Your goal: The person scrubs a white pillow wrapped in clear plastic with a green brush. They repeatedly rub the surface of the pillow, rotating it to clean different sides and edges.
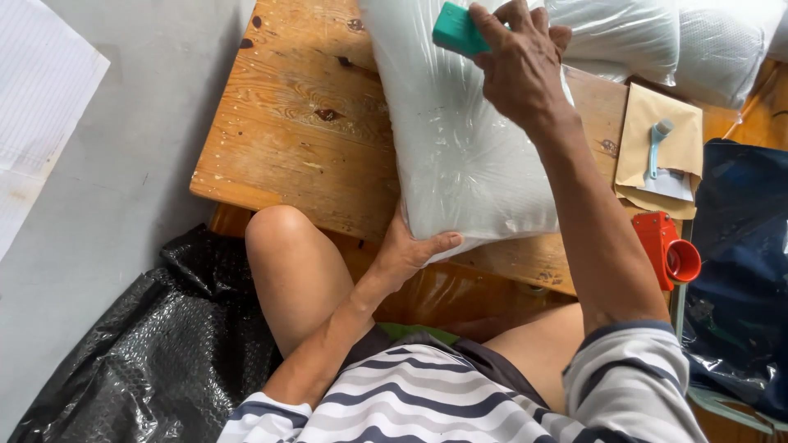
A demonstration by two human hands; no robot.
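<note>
A large clear plastic bag (460,139) filled with white material lies on a low wooden table (304,123). My left hand (406,250) grips the bag's near corner at the table's front edge. My right hand (517,61) is above the bag's far part and holds a small green block-shaped tool (455,29) against it. My bare knees sit under the table edge.
More filled clear bags (657,41) lie at the back right. A brown envelope (661,152) with a light blue tool (657,143) rests on the table's right side. A red tape dispenser (669,250) is beside it. Black bubble wrap (156,353) is on the floor left; a dark blue bag (743,271) is right.
</note>
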